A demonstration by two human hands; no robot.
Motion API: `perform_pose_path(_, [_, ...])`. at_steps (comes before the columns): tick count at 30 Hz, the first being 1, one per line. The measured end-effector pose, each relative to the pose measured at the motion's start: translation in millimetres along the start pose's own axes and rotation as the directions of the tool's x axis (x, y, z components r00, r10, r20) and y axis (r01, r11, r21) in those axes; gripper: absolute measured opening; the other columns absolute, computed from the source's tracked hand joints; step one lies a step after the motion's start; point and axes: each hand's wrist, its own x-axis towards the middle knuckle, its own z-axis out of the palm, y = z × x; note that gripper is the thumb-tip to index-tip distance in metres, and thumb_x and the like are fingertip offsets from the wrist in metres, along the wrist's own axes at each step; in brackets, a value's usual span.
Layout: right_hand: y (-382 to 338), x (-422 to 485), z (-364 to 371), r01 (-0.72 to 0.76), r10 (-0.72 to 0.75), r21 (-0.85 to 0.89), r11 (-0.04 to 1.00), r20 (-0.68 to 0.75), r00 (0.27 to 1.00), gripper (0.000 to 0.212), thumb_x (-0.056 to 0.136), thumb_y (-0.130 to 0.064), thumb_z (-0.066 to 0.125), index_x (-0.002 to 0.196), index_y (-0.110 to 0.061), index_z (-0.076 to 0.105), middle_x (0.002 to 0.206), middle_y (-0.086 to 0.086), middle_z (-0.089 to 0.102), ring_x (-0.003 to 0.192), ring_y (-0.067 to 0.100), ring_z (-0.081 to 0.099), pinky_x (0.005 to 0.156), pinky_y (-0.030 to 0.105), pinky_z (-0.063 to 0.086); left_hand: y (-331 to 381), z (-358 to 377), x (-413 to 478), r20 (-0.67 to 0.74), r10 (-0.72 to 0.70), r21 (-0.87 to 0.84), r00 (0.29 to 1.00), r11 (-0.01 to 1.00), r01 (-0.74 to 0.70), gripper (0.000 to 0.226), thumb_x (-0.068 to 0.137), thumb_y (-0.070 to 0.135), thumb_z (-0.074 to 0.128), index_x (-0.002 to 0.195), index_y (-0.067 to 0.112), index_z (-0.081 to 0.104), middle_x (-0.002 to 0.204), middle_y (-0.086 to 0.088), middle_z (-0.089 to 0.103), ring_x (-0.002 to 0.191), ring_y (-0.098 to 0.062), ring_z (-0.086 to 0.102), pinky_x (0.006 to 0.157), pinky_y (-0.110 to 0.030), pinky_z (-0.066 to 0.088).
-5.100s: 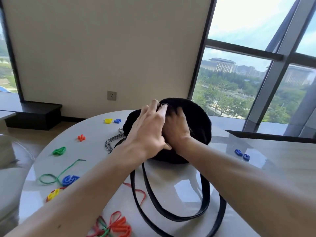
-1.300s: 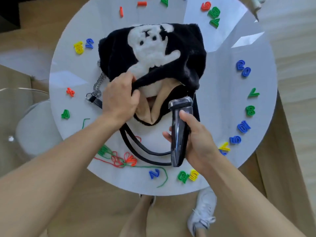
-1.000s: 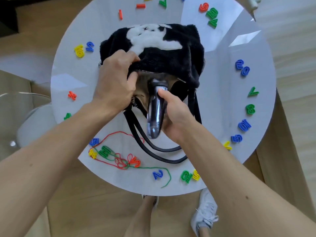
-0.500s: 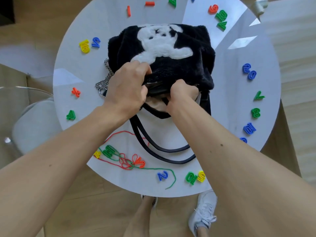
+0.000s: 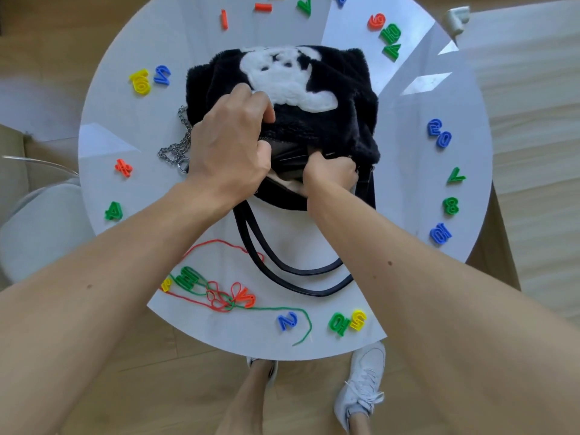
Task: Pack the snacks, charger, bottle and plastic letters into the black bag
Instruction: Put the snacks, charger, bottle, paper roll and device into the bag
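Black bag (image 5: 332, 120) lies on the white table (image 5: 408, 189), mouth open. Left hand (image 5: 230, 149) grips the upper rim. Right hand (image 5: 329, 177) is inside the mouth; its finger state cannot be determined.

We cannot see our right hand's (image 5: 329, 174) fingers inside the black bag (image 5: 332, 120), nor any contents.

Bag (image 5: 329, 120) sits mid-table (image 5: 408, 277); plastic letters (image 5: 439, 136) ring it; straps (image 5: 282, 262) trail toward the near edge.
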Motion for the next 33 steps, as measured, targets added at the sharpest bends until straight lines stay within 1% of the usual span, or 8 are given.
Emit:
perform_pose_path(5, [11, 3, -21, 0.159, -0.161, -0.087, 0.984, -0.020, 0.987, 0.066, 0.090, -0.048, 0.064, 0.137, -0.006, 0.043, 0.140, 0.008, 0.041, 0.121, 0.028, 0.052, 0.099, 0.040, 0.045, -3, 5, -2, 0.017, 0.020, 0.043, 1.000, 0.999, -0.021, 0.033, 0.070, 0.004, 0.057, 0.102, 0.013, 0.059, 0.101, -0.005, 0.054, 0.093, -0.026, 0.054, 0.063, -0.035, 0.040])
perform_pose_path(10, [24, 24, -50, 0.345, -0.370, -0.264, 0.901, -0.048, 0.928, 0.061, 0.085, -0.030, 0.073, 0.133, -0.014, 0.038, 0.138, 0.002, 0.041, 0.126, 0.024, 0.047, 0.102, 0.043, 0.045, -1, 10, -7, 0.075, 0.030, 0.065, 0.997, 0.997, -0.035, 0.036, 0.071, -0.001, 0.056, 0.104, 0.012, 0.059, 0.099, -0.007, 0.054, 0.095, -0.029, 0.053, 0.067, -0.039, 0.043])
perform_pose_path(14, [28, 38, -62, 0.511, -0.512, -0.288, 0.810, 0.077, 0.855, 0.065, 0.083, -0.030, 0.073, 0.137, -0.020, 0.039, 0.133, -0.001, 0.042, 0.117, 0.016, 0.049, 0.101, 0.037, 0.045, 1, 16, -8, 0.099, 0.057, 0.097, 0.993, 0.993, -0.067, 0.037, 0.071, -0.003, 0.058, 0.106, 0.010, 0.059, 0.099, -0.010, 0.056, 0.094, -0.031, 0.053, 0.074, -0.040, 0.043])
perform_pose_path(17, [27, 47, -68, 0.570, -0.550, -0.237, 0.787, 0.148, 0.822, 0.068, 0.082, -0.031, 0.075, 0.139, -0.022, 0.039, 0.129, -0.001, 0.043, 0.094, 0.004, 0.050, 0.088, 0.026, 0.044, 14, 25, -16, 0.075, 0.210, 0.066, 0.975, 0.974, -0.215, 0.034, 0.071, -0.002, 0.058, 0.103, 0.008, 0.060, 0.099, -0.011, 0.056, 0.091, -0.030, 0.053, 0.072, -0.038, 0.044])
perform_pose_path(21, [22, 57, -75, 0.633, -0.588, -0.269, 0.726, 0.233, 0.774, 0.069, 0.080, -0.037, 0.077, 0.138, -0.022, 0.043, 0.125, 0.003, 0.047, 0.099, 0.014, 0.055, 0.090, 0.026, 0.048, 36, 60, -31, 0.256, 0.396, 0.035, 0.882, 0.908, -0.418, 0.036, 0.084, 0.010, 0.056, 0.120, 0.007, 0.056, 0.114, -0.011, 0.052, 0.100, -0.026, 0.050, 0.083, -0.037, 0.048])
perform_pose_path(25, [11, 70, -82, 0.641, -0.581, -0.293, 0.709, 0.274, 0.767, 0.046, 0.082, -0.042, 0.074, 0.120, -0.022, 0.057, 0.111, 0.008, 0.059, 0.089, 0.017, 0.060, 0.085, 0.030, 0.051, 42, 88, -24, 0.225, 0.262, 0.153, 0.938, 0.941, -0.300, 0.045, 0.087, 0.016, 0.059, 0.130, 0.009, 0.048, 0.126, -0.011, 0.047, 0.112, -0.028, 0.046, 0.087, -0.039, 0.045])
perform_pose_path(28, [5, 77, -85, 0.695, -0.615, -0.325, 0.642, 0.324, 0.719, 0.027, 0.086, -0.036, 0.072, 0.105, -0.021, 0.062, 0.104, 0.000, 0.048, 0.088, 0.015, 0.054, 0.089, 0.034, 0.050, 44, 101, -17, 0.183, 0.210, 0.215, 0.960, 0.945, -0.248, 0.047, 0.087, 0.016, 0.064, 0.130, 0.012, 0.045, 0.124, -0.010, 0.047, 0.110, -0.028, 0.047, 0.082, -0.038, 0.046])
perform_pose_path(33, [-10, 82, -92, 0.783, -0.656, -0.347, 0.517, 0.428, 0.622, 0.018, 0.090, -0.033, 0.065, 0.098, -0.017, 0.067, 0.108, -0.001, 0.046, 0.113, 0.022, 0.050, 0.103, 0.041, 0.041, 34, 105, -7, 0.172, 0.124, 0.142, 0.977, 0.978, -0.150, 0.048, 0.088, 0.016, 0.066, 0.129, 0.012, 0.044, 0.117, -0.011, 0.052, 0.102, -0.030, 0.055, 0.074, -0.044, 0.051])
